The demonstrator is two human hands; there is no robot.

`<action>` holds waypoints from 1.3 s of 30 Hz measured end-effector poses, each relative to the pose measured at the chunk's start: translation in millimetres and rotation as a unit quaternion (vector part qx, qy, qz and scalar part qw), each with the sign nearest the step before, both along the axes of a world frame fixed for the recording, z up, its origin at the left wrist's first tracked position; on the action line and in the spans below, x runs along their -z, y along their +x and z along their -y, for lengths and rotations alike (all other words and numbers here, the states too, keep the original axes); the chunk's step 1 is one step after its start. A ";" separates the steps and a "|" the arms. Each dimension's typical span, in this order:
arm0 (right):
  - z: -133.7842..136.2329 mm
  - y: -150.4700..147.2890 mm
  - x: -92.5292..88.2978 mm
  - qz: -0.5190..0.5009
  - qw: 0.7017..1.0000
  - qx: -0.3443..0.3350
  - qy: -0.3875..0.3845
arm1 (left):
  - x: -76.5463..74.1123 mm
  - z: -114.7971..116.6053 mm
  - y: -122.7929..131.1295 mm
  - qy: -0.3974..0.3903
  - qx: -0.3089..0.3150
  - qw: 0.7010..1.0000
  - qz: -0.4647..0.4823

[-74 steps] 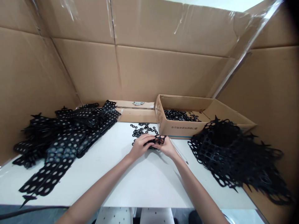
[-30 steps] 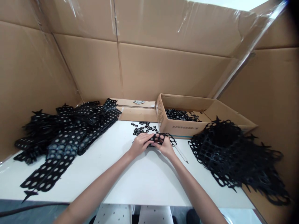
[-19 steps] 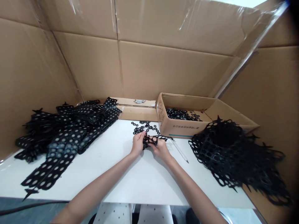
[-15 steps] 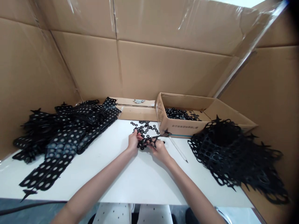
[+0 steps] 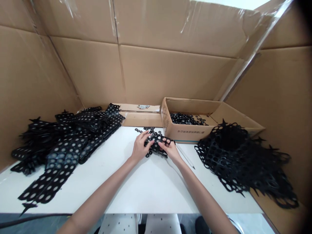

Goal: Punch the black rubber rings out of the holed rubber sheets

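My left hand (image 5: 140, 147) and my right hand (image 5: 170, 150) both grip a short black punched strip (image 5: 157, 144) just above the white table (image 5: 146, 185). Fingers of both hands press on the strip, which has round holes in it. Small black rings (image 5: 149, 131) lie loose on the table just beyond my hands.
A pile of black strips with filled holes (image 5: 65, 143) lies on the left. A heap of emptied black mesh strips (image 5: 241, 159) lies on the right. An open cardboard box (image 5: 190, 131) holds more black rings (image 5: 185, 119). A thin pen-like stick (image 5: 185, 156) lies beside my right hand. Cardboard walls surround the table.
Both hands kept hold of the strip, twisted and lifted it, then laid it flatter again. More loose rings lie by the hands.
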State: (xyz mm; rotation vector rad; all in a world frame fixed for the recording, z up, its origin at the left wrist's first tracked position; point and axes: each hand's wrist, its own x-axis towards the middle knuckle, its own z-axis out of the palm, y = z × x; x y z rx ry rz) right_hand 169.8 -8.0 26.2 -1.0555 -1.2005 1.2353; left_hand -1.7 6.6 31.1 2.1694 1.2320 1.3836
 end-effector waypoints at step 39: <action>2.6 -8.6 13.8 0.091 0.994 0.052 0.029 | 17.6 -12.6 1.5 -0.145 -0.041 0.983 0.101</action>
